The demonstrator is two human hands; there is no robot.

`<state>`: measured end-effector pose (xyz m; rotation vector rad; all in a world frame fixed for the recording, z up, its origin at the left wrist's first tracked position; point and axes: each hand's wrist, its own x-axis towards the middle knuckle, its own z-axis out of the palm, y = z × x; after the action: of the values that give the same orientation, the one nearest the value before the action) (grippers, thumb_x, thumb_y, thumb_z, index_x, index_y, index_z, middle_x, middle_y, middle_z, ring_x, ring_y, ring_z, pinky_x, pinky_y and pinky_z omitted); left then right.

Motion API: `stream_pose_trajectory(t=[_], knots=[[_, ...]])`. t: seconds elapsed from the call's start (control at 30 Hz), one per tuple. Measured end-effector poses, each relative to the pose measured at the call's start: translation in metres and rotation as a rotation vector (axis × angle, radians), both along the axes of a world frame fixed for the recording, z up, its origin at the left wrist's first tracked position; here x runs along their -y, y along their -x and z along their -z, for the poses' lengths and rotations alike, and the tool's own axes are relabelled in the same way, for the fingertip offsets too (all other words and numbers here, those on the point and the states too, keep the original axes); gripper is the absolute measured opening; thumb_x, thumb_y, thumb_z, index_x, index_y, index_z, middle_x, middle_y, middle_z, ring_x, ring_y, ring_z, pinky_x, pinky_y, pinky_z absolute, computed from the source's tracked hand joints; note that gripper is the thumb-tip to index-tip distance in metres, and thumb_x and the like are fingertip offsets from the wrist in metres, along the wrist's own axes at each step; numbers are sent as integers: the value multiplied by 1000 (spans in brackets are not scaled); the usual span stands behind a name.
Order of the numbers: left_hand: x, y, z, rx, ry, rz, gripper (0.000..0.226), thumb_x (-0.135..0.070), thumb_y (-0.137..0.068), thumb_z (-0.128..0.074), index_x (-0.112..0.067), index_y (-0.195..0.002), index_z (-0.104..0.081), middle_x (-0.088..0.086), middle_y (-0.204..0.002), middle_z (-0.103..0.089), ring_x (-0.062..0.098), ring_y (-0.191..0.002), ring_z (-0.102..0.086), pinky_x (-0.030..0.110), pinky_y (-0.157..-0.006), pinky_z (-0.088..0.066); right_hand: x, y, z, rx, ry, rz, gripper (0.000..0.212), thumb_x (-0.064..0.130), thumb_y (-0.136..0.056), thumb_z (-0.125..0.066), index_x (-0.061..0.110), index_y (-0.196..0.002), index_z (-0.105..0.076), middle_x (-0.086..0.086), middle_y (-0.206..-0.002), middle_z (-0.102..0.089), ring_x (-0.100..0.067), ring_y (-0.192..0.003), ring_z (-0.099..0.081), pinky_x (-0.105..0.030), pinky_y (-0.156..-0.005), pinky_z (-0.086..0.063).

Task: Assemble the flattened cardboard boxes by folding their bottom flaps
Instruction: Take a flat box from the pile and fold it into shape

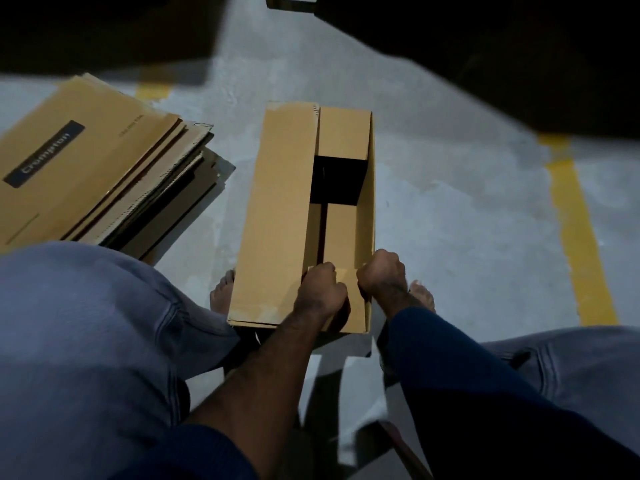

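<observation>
Head view: nearest are grey trouser knees and dark blue sleeves. The left hand (320, 289) is curled, pressing the near small flap (349, 289) of the box (277, 216); the right hand (382, 275) is fisted on the box's right near edge. The box stands on the grey floor (450, 216) between bare feet, one long flap folded over. Farther left lies a stack of flat boxes (93, 174).
</observation>
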<state>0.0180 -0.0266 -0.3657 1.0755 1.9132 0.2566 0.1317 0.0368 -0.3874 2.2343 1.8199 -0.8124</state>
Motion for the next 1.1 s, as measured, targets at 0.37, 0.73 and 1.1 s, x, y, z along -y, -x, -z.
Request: stream_pose_trajectory(t=[0.37, 0.73, 1.1], knots=[[-10, -15, -17, -244, -10, 120, 62, -27, -97, -57, -19, -152, -30, 17, -167, -11, 38, -155, 2, 62, -118, -17, -69, 13, 4, 64, -145, -72, 38, 42, -99, -54, 9, -117, -58, -12, -115, -63, -30, -98, -61, -38, -76, -48], [-100, 25, -21, -618, -339, 107, 86, -31, -88, -66, -17, -159, -20, 26, -166, -4, 43, -154, 5, 55, -123, -4, -189, 36, 16, 84, -306, -165, 30, 29, -99, -50, 7, -118, -58, -15, -115, -61, -34, -104, -62, -39, -76, -44], [-113, 110, -5, -793, -331, 49, 93, -32, -85, -67, -18, -160, -15, 25, -166, -3, 40, -155, 4, 52, -123, 2, -227, 41, 17, 244, -298, -345, 23, 26, -96, -52, 10, -99, -69, -6, -84, -58, -30, -80, -63, -34, -65, -46]])
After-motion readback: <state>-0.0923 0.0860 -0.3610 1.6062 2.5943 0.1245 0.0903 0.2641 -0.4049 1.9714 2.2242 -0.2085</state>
